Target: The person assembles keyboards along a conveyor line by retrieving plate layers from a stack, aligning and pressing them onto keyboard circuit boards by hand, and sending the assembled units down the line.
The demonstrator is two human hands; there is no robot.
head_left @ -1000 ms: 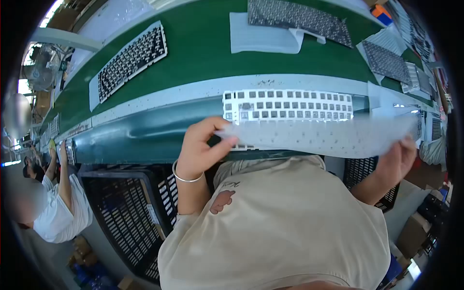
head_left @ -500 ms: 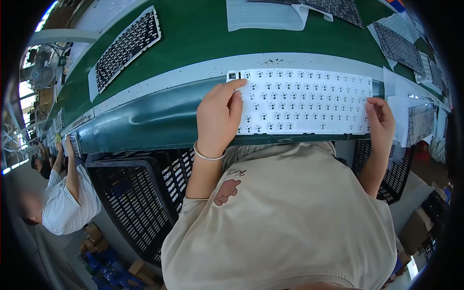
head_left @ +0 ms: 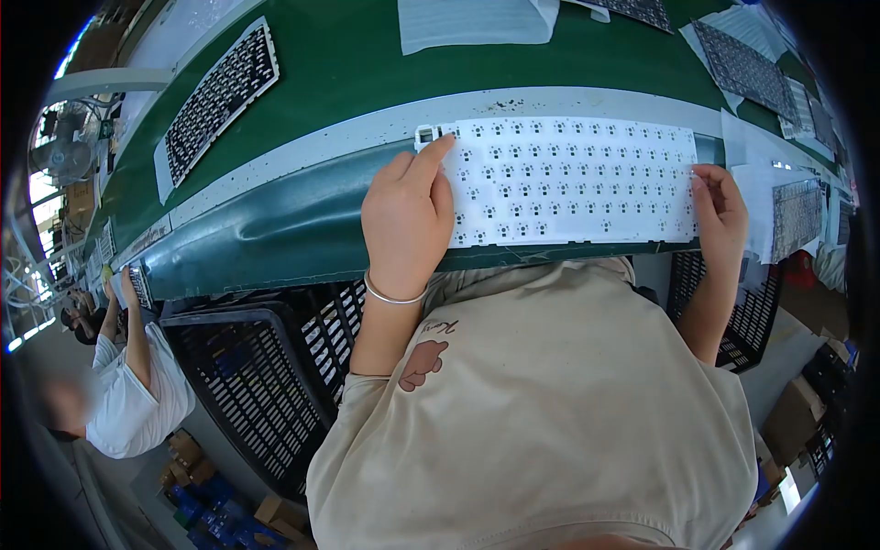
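A white keyboard circuit board (head_left: 573, 181), dotted with rows of small dark components, lies face-up across the near edge of the green bench in front of me. My left hand (head_left: 405, 215) is at its left end, thumb along the side and index fingertip touching near the top left corner, by a small rectangular cutout (head_left: 427, 135). The other left fingers are curled and partly hidden. At the opposite end, my right hand (head_left: 721, 206) pinches the right edge between thumb and fingers. A metal bangle (head_left: 394, 295) circles my left wrist.
On the green bench (head_left: 330, 64) lie a black keyboard plate (head_left: 220, 96) at left and foam sheets (head_left: 477, 23) at the back. More keyboard plates (head_left: 747, 73) lie at right. Black crates (head_left: 243, 385) stand below the bench edge. Another person (head_left: 137, 390) works at far left.
The view has shifted slightly, so the board sits a little higher and further left. My left index finger is more extended toward the top left corner. Both hands stay on the board.
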